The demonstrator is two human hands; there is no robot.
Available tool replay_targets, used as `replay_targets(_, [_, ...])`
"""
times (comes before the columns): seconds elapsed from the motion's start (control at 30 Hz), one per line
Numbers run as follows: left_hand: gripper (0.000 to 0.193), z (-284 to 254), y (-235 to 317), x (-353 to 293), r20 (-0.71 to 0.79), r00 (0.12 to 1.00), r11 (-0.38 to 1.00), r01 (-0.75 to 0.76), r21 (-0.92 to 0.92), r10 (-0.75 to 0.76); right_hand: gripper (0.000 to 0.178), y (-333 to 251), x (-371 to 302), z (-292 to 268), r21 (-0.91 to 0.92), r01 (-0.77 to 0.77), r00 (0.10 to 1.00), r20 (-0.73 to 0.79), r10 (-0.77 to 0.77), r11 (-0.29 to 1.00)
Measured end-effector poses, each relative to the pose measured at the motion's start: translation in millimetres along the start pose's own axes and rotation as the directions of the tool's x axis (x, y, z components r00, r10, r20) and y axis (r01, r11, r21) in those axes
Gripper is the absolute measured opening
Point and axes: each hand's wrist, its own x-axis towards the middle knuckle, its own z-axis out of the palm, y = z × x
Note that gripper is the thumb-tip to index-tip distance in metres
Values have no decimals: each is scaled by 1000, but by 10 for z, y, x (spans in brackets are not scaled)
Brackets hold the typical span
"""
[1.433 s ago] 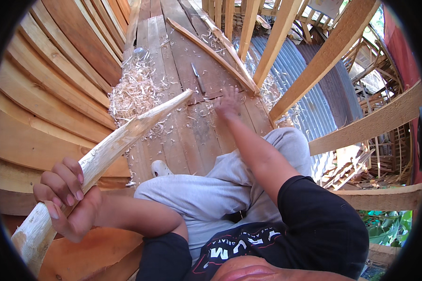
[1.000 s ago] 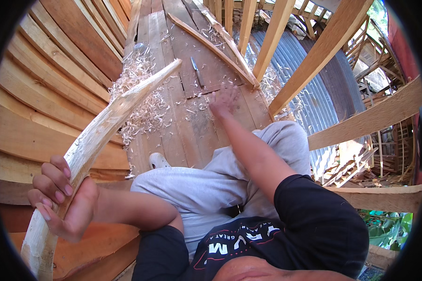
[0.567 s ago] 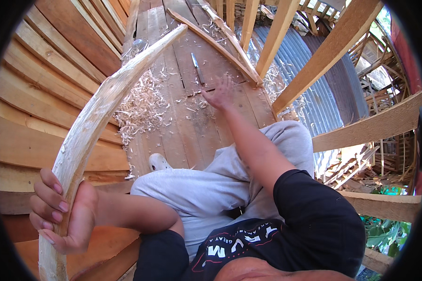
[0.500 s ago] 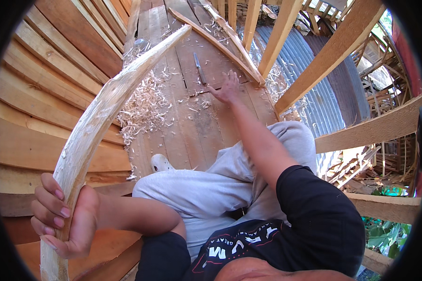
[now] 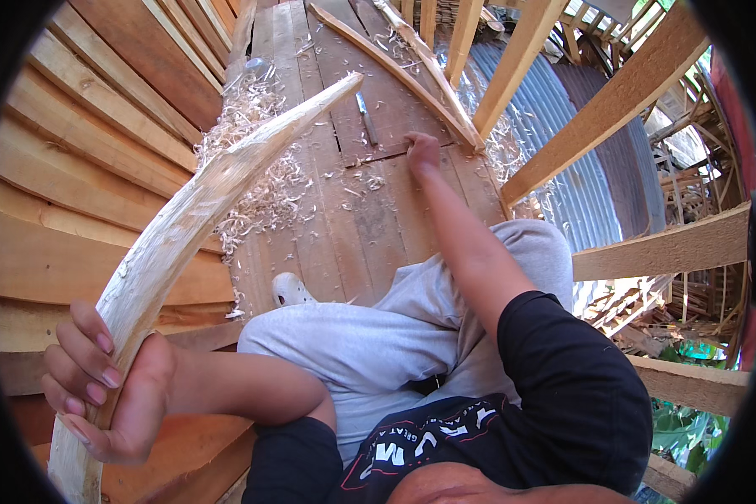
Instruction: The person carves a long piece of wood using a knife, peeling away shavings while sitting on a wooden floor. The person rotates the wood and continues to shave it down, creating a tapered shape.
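Note:
My left hand (image 5: 113,391) is closed around the lower part of a pale, peeled, curved wooden pole (image 5: 176,214), which slants up and away over the floor. My right hand (image 5: 423,153) rests on the plank floor with its fingers curled in; what they hold, if anything, is hidden. Left of that hand a knife (image 5: 368,122) with a dark handle lies on the boards, apart from the fingers. The pole's far tip hides part of its blade side from view.
Curled wood shavings (image 5: 265,197) are heaped on the plank floor (image 5: 336,252) beside stacked boards (image 5: 84,202) on the left. A long thin strip of wood (image 5: 395,71) lies at the far right. Upright posts (image 5: 521,63) and corrugated metal sheets (image 5: 554,143) stand beyond.
My right hand's fingers were spread on the floor and are now curled in. The pole's far end has swung to the right and nearer, still in my left hand.

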Motion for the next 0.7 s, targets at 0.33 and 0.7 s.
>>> replay_targets(0.33, [21, -26, 68, 13, 16, 1000, 999, -22, 47, 21, 52, -1114, 115, -235, 394, -486, 868, 323, 377, 780])
replay_targets(0.7, [20, -26, 104, 22, 58, 996, 995, -67, 71, 63, 77, -1328, -684, -128, 320, -224, 845, 534, 20, 921])
